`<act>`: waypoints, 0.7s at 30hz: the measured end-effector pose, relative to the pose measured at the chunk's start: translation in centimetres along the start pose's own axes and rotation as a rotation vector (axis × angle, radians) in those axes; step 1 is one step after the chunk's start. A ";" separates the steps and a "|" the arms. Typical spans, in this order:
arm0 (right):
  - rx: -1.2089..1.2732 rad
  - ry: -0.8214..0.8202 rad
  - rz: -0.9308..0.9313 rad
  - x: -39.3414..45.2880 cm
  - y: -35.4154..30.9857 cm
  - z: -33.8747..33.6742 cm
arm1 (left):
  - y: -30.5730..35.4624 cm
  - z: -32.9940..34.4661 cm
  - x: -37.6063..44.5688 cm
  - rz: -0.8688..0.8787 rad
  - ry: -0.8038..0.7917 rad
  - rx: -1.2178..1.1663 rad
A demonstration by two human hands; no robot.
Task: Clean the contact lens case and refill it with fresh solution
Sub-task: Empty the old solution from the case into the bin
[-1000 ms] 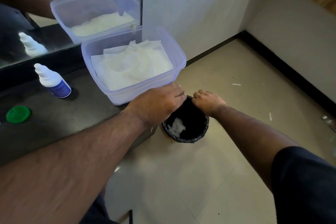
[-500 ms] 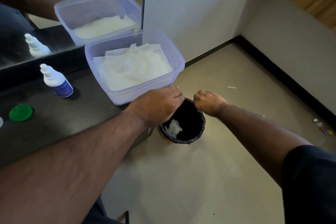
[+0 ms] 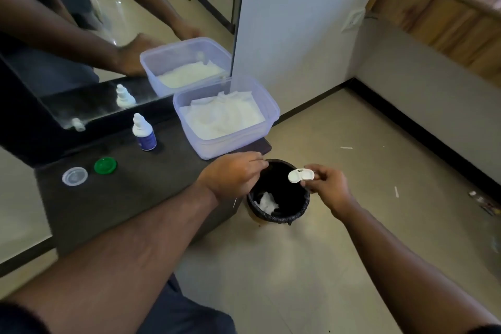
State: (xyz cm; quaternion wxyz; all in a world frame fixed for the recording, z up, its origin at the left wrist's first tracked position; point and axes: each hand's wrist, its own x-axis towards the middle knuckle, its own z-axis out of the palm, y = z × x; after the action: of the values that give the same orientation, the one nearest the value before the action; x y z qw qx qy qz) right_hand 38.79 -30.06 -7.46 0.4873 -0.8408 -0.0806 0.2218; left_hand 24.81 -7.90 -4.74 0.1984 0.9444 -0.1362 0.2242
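My right hand (image 3: 326,188) pinches the white contact lens case (image 3: 300,176) by one end and holds it over the black waste bin (image 3: 279,214) on the floor. A crumpled white tissue (image 3: 267,202) lies inside the bin. My left hand (image 3: 233,177) hovers at the bin's left rim with curled fingers; whether it holds anything is hidden. On the dark counter (image 3: 113,198) stand a small solution bottle (image 3: 143,133) with a blue label, a green cap (image 3: 105,165) and a clear cap (image 3: 74,176).
A clear plastic tub (image 3: 225,119) of white tissues sits at the counter's right end, against a mirror (image 3: 108,35). Tiled floor lies to the right, with small bits of litter (image 3: 481,202) near the wall.
My head has lifted, so the view is wider. My right hand has risen from the bin's rim and turned, and the white case now shows in its fingers. My left hand stays at the rim.
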 end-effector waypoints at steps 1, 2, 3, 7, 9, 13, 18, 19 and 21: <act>0.069 -0.036 0.000 -1.1 -0.4 0.1 | 0.4 -0.3 -1.0 -0.038 0.020 -0.025; 0.135 -0.077 -0.004 -2.2 -0.9 0.4 | 0.9 -0.5 -2.1 -0.091 0.049 -0.054; 0.186 -0.118 -0.010 -3.2 -1.5 0.7 | 1.3 -0.6 -3.0 -0.160 0.087 -0.093; 0.289 -0.269 -0.056 -7.2 -4.4 3.8 | 3.2 -3.1 -7.3 -0.463 0.206 -0.269; 0.307 -0.334 -0.083 -8.7 -5.7 5.9 | 3.7 -4.8 -9.6 -0.543 0.240 -0.283; 0.298 -0.444 -0.135 -11.3 -8.8 10.3 | 4.1 -8.0 -13.1 -0.739 0.263 -0.364; 0.138 -0.513 -0.307 -12.2 -11.6 14.2 | 3.3 -11.5 -12.9 -1.065 0.464 -0.715; 0.090 -0.523 -0.352 -12.2 -12.0 14.8 | 3.0 -12.1 -12.7 -1.103 0.418 -0.777; 0.026 -0.542 -0.434 -12.2 -12.5 15.7 | 2.2 -12.9 -12.6 -1.131 0.280 -0.770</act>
State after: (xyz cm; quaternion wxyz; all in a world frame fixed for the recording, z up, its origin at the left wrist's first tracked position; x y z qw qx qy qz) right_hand 21.87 -15.63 0.09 0.4944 -0.7084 -0.3813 0.3293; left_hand 8.43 -2.08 0.57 0.6208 0.6951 0.3334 0.1422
